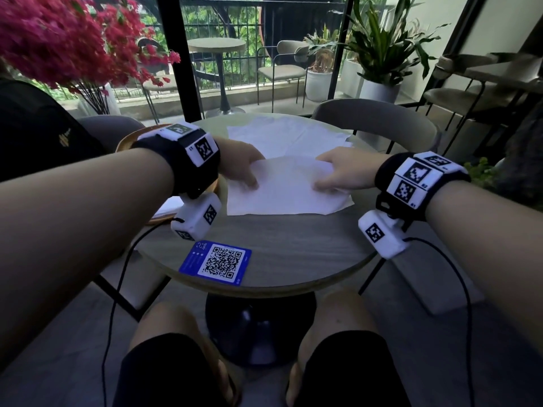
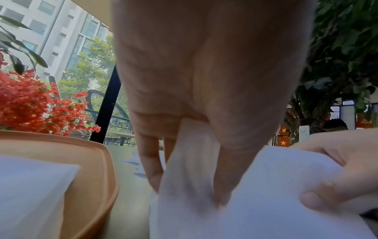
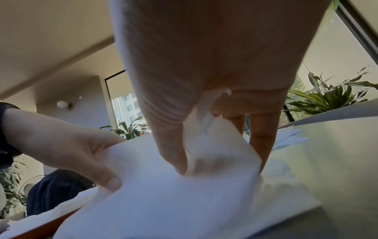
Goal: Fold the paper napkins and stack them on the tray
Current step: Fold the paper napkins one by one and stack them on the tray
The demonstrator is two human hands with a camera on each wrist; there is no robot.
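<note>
A white paper napkin [image 1: 289,189] lies mid-table, its far edge lifted and curling toward me. My left hand [image 1: 245,168] pinches its far left corner between thumb and fingers [image 2: 152,168], and the napkin [image 2: 255,194] bulges up beside them. My right hand [image 1: 333,171] pinches the far right corner, thumb on top [image 3: 174,155] of the napkin [image 3: 163,202]. More unfolded napkins [image 1: 286,135] lie flat further back. The orange tray [image 1: 126,142] sits at the table's left under my left wrist, and it holds folded napkins [image 2: 30,186] inside its rim [image 2: 106,161].
A blue QR-code card [image 1: 216,262] lies near the round table's front edge [image 1: 264,284]. Grey chairs [image 1: 379,118] stand behind and to the left. A pink flowering plant [image 1: 58,42] rises at the back left. Cables hang from both wrist cameras.
</note>
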